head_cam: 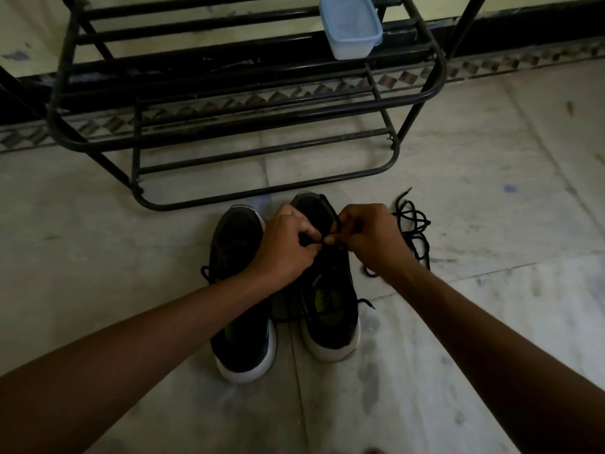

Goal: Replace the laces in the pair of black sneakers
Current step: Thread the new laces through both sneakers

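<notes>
- Floor (491, 322) — pale marble tiles, with a patterned border strip along the dark base of the wall.
- Rack (255, 103) — black metal, slatted tiers, standing just beyond the shoes.
- Sneakers — a black pair with white soles, side by side on the floor, toes toward the rack. The left sneaker (240, 348) is partly covered by the forearm; the right sneaker (330, 316) sits slightly further forward (a green insole shows inside each).
- Left hand (284, 247) and right hand (370, 240) — both over the right sneaker's eyelets, fingers curled in, each pinching a black lace (322, 240) stretched between them.
- Tub (350, 26) — a clear plastic box with a blue lid, on an upper tier of the rack.
- Loose lace (412, 224) — black, in a tangled heap on the floor just right of the right sneaker.
</notes>
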